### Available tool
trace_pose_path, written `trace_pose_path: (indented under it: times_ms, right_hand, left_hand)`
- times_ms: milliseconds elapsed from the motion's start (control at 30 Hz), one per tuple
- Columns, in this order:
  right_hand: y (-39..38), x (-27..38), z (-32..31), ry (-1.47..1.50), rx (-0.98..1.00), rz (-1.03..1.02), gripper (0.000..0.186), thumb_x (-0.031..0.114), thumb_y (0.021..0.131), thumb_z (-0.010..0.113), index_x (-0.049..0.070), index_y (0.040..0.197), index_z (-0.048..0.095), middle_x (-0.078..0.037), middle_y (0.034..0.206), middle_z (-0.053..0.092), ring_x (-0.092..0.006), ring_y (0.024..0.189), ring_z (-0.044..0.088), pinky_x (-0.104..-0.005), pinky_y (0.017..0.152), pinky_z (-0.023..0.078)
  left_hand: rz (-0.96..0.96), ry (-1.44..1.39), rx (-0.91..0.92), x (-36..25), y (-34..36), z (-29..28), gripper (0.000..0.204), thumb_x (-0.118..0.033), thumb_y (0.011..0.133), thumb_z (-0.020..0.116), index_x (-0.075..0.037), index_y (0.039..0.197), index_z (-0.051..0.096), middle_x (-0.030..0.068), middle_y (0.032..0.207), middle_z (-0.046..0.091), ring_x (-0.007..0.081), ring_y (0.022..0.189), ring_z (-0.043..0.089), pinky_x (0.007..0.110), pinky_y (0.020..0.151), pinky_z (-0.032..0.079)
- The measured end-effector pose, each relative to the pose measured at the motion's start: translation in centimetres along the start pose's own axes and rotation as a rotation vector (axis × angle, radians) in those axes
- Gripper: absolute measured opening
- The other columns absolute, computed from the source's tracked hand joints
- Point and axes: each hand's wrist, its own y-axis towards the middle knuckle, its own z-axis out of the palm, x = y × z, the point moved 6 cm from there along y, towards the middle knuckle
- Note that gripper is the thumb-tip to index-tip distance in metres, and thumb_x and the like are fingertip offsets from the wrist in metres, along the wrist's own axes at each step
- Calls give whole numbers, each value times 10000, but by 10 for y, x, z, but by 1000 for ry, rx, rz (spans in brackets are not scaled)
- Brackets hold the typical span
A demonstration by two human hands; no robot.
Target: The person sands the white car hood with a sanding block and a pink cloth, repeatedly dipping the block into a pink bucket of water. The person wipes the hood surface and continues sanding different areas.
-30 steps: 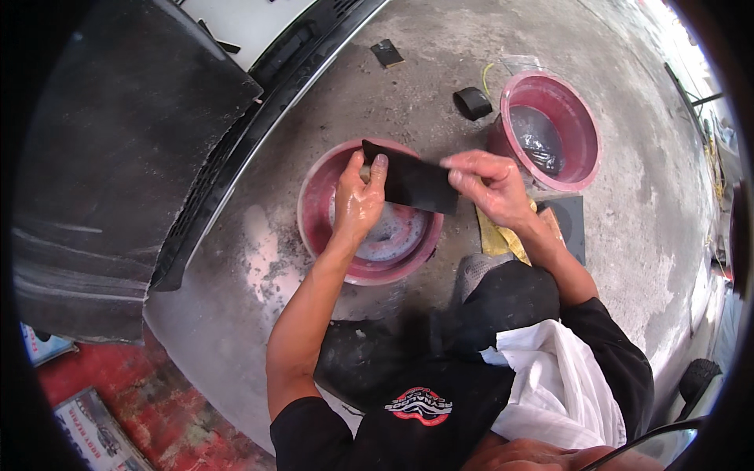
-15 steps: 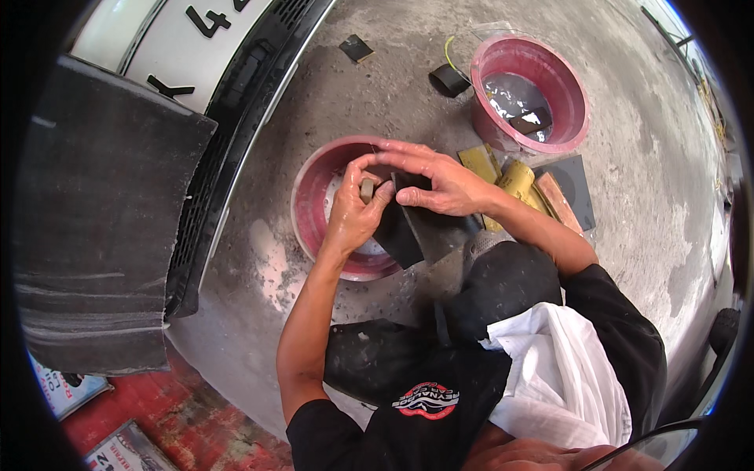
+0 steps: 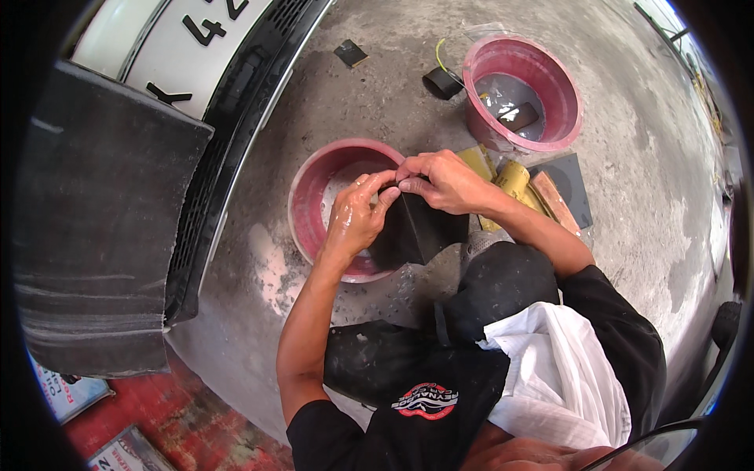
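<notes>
A black, creased sheet that looks like sandpaper (image 3: 422, 228) hangs below my hands, above the near right rim of the closer pink basin (image 3: 302, 222). My left hand (image 3: 359, 213) is closed at the sheet's upper edge, its thumb and fingers pressed together there. Beside it, my right hand (image 3: 442, 184) pinches the same edge between thumb and bent fingers. The fingertips of both hands nearly meet. Cloudy water partly shows inside the basin, behind my left hand. Whether my left palm holds anything else is hidden.
A second pink basin (image 3: 576, 118) holds grey water and a dark block. Near it lie a yellow roll (image 3: 514, 179), a reddish-brown block (image 3: 554, 199), a dark square sheet (image 3: 572, 180) and a black cylinder (image 3: 442, 82). A car bumper (image 3: 224, 133) and a dark panel (image 3: 102, 212) flank the left.
My right hand's fingers have drawn in from stretched out to a pinch on the sheet's edge. The small greyish block seen in my left hand earlier no longer shows.
</notes>
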Motion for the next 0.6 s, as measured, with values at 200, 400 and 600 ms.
trace_pose_path:
  times_ms: [200,400,600]
  right_hand:
    - [0,2,-1,-73,-125,-35,160,178,992,671,21,1018,691,-216,911,714,-453,833,681,-505,714,516]
    - [1,3,-4,-122,-213,-49,146,182,1009,644,45,1050,616,-202,933,725,-456,873,688,-525,721,530]
    - [-9,-4,-12,-282,-152,-109,134,153,998,634,61,1087,594,-195,909,726,-457,887,699,-541,727,545]
  left_hand:
    - [88,245,-88,-9,0,-1,196,-252,1026,691,-64,1049,744,124,867,654,318,788,705,416,640,521]
    - [154,212,-199,-5,11,-2,240,-275,1041,668,-42,1083,709,145,936,706,379,783,692,458,729,540]
    - [-356,21,368,40,-7,2,319,-291,1035,659,14,1127,670,193,935,731,309,843,729,395,789,543]
